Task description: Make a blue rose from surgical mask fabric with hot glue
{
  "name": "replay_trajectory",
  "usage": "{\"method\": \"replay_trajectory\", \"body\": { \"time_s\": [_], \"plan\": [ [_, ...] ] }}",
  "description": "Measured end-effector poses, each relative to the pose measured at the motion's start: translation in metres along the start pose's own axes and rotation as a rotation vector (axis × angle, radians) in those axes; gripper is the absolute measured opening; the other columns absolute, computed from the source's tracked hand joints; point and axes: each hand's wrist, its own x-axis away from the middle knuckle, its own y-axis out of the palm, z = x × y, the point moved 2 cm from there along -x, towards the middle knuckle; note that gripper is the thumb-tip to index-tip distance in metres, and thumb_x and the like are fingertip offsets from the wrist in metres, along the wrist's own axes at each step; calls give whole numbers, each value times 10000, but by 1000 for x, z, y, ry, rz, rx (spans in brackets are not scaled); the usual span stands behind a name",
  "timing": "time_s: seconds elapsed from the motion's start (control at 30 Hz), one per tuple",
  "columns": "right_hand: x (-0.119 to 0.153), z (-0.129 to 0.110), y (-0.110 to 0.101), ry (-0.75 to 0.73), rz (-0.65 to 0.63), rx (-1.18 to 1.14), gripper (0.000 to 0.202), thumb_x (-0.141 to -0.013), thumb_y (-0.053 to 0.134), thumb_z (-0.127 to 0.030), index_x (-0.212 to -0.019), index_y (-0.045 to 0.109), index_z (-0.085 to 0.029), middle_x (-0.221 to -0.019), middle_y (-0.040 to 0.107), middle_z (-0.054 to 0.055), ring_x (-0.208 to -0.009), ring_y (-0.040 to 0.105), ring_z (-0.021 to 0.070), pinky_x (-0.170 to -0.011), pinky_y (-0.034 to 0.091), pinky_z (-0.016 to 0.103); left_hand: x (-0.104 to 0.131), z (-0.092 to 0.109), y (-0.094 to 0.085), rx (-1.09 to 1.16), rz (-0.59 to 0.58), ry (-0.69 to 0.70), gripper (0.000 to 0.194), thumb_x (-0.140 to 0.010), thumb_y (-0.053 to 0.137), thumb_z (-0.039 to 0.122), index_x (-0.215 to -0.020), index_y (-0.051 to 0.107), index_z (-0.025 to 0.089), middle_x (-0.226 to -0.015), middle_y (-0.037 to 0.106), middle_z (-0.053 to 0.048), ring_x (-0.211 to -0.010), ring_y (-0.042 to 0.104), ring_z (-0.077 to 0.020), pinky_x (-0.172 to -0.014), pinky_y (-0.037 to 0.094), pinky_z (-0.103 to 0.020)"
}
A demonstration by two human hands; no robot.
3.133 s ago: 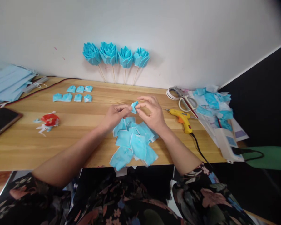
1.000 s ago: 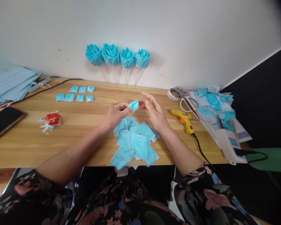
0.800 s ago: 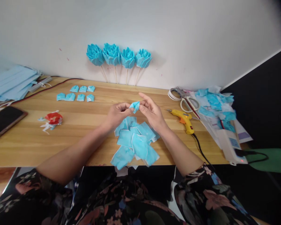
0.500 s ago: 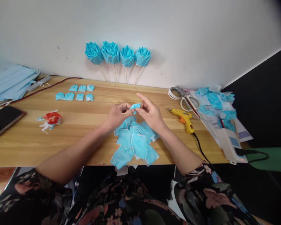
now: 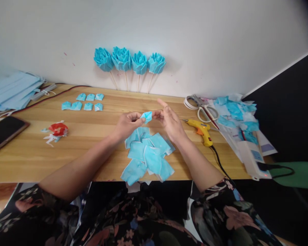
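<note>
Between the thumb and fingers of my left hand is a small folded piece of blue mask fabric, held up over the table. Just to its right is my right hand, its index finger stretched out and the thumb apart from the piece. Its other fingertips come close to the fabric's right edge; whether they touch I cannot tell. Below both hands lies a loose pile of blue fabric pieces with white edges. Several folded blue petals are set in two rows at the back left.
Blue fabric flowers on sticks lean against the wall. A yellow glue gun, scissors, white tape roll, fabric scraps and a power strip are on the right. Leftward are masks, a phone and a red scrap.
My right thumb and fingers have come off the folded piece and shifted slightly right. The piece, still in my left hand, has turned to show more of its face.
</note>
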Motion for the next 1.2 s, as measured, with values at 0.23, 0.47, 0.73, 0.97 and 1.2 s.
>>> {"method": "replay_trajectory", "body": {
  "time_s": [0.23, 0.47, 0.73, 0.97, 1.2],
  "plan": [
    [2, -4, 3, -88, -39, 93, 577, -965, 501, -566, -1477, 432, -308, -1095, 738, 62, -1008, 696, 213, -981, 551, 461, 2, -4, 3, -4, -30, -10, 251, -732, 732, 389, -694, 638, 159, -671, 635, -5, -596, 520, -102, -554, 412, -228],
    [2, -5, 2, -45, -101, 32, 543, -923, 598, -416, -1441, 482, -299, -1110, 735, 41, -1006, 678, 196, -985, 530, 434, 0, -3, 1, 23, 12, -8, 251, -730, 742, 408, -710, 663, 171, -593, 571, 26, -564, 495, -101, -560, 401, -245],
    [0, 4, 5, -29, -149, 33, 617, -846, 665, -342, -1434, 493, -274, -943, 690, 1, -846, 639, 152, -798, 537, 321, 1, -3, 2, 41, -6, -14, 250, -715, 768, 399, -684, 687, 164, -598, 593, 18, -557, 492, -94, -554, 404, -240],
    [-3, 7, 2, -48, -83, 85, 569, -861, 602, -303, -1419, 495, -262, -862, 632, -9, -817, 600, 155, -807, 523, 338, -1, -6, 0, 30, 8, 7, 362, -730, 792, 392, -1023, 780, 180, -552, 566, 33, -526, 463, -101, -525, 367, -255],
    [-2, 4, 2, -34, -66, 49, 585, -862, 628, -307, -1428, 488, -269, -867, 623, -7, -819, 595, 159, -823, 515, 345, 0, -4, 1, 33, -99, -4, 294, -744, 776, 419, -889, 756, 164, -611, 594, 20, -565, 485, -94, -554, 389, -238]
  ]
}}
